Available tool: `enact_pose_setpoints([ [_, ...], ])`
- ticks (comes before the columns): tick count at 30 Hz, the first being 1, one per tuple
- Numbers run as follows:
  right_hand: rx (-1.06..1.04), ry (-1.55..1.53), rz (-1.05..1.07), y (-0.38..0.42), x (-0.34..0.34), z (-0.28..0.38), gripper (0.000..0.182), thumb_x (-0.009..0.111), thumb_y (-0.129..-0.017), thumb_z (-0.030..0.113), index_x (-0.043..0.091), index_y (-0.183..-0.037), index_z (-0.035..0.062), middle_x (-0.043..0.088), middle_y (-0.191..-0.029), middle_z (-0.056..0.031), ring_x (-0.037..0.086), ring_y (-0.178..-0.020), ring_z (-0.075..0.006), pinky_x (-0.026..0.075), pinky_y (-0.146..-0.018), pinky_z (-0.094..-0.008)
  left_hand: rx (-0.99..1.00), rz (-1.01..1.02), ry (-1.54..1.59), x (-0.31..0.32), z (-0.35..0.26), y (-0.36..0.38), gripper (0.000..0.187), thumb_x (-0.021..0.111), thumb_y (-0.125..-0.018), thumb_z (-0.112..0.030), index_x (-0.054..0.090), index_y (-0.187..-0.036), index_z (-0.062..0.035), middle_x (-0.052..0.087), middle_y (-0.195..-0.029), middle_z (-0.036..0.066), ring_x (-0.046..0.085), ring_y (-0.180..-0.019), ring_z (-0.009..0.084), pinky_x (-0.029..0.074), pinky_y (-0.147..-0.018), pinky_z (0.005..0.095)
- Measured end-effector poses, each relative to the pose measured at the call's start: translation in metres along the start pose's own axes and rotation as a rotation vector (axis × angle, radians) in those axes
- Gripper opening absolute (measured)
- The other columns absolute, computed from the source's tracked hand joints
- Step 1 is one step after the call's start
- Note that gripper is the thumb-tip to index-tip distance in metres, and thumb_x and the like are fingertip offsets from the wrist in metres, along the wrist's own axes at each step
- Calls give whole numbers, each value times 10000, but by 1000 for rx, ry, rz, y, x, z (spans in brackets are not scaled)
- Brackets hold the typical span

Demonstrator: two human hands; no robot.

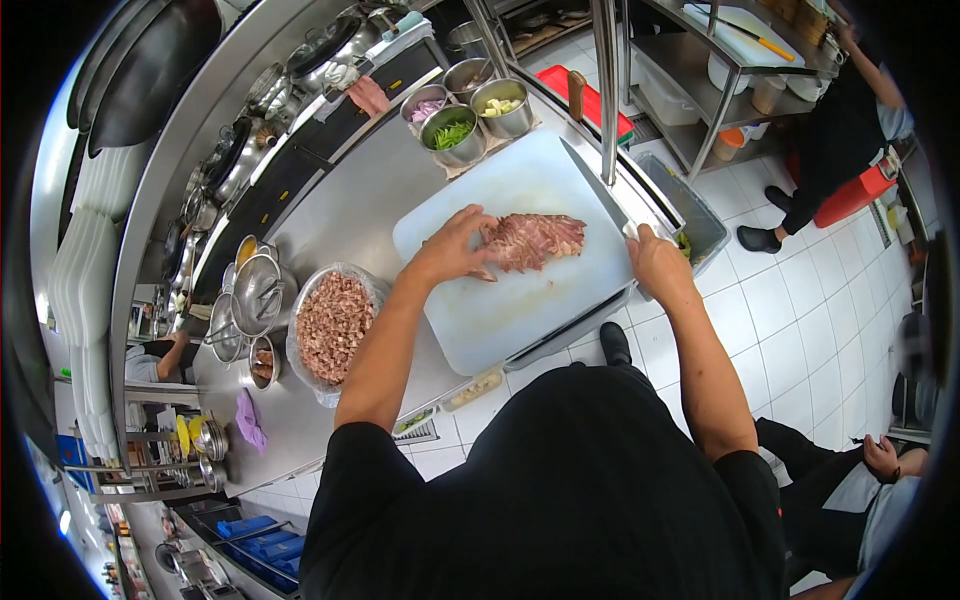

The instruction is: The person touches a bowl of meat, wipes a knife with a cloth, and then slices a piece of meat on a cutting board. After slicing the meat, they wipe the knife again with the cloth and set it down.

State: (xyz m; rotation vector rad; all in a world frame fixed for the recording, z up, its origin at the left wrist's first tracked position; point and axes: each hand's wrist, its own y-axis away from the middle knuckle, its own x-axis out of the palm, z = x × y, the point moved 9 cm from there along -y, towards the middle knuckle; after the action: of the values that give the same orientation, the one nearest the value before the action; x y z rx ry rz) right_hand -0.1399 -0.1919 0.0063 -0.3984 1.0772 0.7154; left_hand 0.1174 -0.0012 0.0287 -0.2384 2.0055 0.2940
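Note:
A reddish slab of raw meat [538,242], its surface looking scored or sliced, lies on the white cutting board [500,320]. My left hand [458,246] is curved around the left end of the meat, with fingers at the far side and thumb at the near side. At the board's right edge, my right hand [660,264] is closed around something white, mostly hidden by the fingers. Left of the board stands a lined bowl of diced meat [334,328]. Beyond the board are metal pots of green vegetable pieces [450,134], pale yellow pieces [500,106] and chopped purple onion [426,104].
Metal bowls and strainers [256,292] and a purple cloth [250,420] sit on the steel counter [310,220]. A metal post [605,90] rises at the far right corner. A grey bin [700,215] stands right. Two people are at right; another person's arm shows left.

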Motion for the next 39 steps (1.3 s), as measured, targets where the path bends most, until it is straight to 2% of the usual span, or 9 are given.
enact_pose_setpoints([
  [4,-17,9,-9,1,1,2,292,525,-994,286,555,-1070,6,686,-807,-298,688,-779,-470,535,-717,-561,-80,77,-137,3,-10,-1,363,720,-747,-167,614,-1086,-94,567,-1298,118,493,-1289,324,435,-1066,407],
  [7,-37,8,-33,1,1,0,291,528,-993,283,553,-1060,1,684,-789,-295,687,-757,-467,537,-700,-556,92,-31,-214,-4,-24,-2,335,684,-717,-100,594,-1039,-84,575,-1171,100,524,-1201,318,459,-1012,412],
  [13,-49,2,-42,2,-1,2,290,531,-992,278,551,-1050,-6,683,-775,-289,686,-741,-465,537,-685,-551,203,28,-214,-9,-25,0,508,681,-761,-49,590,-1254,-129,529,-1337,107,512,-1263,318,453,-1032,412],
  [19,-37,7,-20,2,-3,4,288,531,-990,277,557,-1066,0,686,-785,-287,690,-757,-456,537,-696,-548,-5,221,-77,16,-14,-9,778,699,-812,-109,405,-1527,-202,477,-1419,135,545,-1239,330,448,-1064,380],
  [22,-19,15,-5,1,-2,2,290,528,-990,278,560,-1081,5,688,-795,-286,692,-769,-451,537,-702,-546,-17,294,12,21,-12,-9,832,719,-845,-256,318,-1574,-233,405,-1504,154,501,-1323,322,432,-1085,375],
  [28,-16,12,-3,4,-5,5,284,521,-995,280,559,-1090,15,694,-811,-280,694,-777,-447,538,-706,-543,-7,-1,62,26,-33,-21,1046,774,-746,-615,299,-1582,-200,206,-1625,241,153,-1532,361,166,-1234,480],
  [31,-14,13,-9,3,-5,4,282,520,-996,279,556,-1088,16,694,-809,-279,695,-775,-447,541,-704,-541,9,-64,-83,43,-53,-27,1000,792,-734,-607,379,-1537,-178,297,-1586,213,226,-1506,363,196,-1195,594],
  [34,-11,15,-6,5,-2,3,282,520,-996,279,553,-1084,12,692,-802,-280,695,-767,-448,542,-698,-540,-12,-60,-70,55,-56,-26,910,714,-774,-672,429,-1491,-190,278,-1599,191,186,-1519,356,113,-1196,644],
  [39,-23,19,-6,5,-5,5,283,522,-995,279,551,-1074,9,690,-792,-280,693,-756,-451,545,-692,-540,-28,-218,-108,52,-62,-20,811,675,-805,-680,492,-1439,-208,364,-1543,165,269,-1475,357,129,-1180,665],
])
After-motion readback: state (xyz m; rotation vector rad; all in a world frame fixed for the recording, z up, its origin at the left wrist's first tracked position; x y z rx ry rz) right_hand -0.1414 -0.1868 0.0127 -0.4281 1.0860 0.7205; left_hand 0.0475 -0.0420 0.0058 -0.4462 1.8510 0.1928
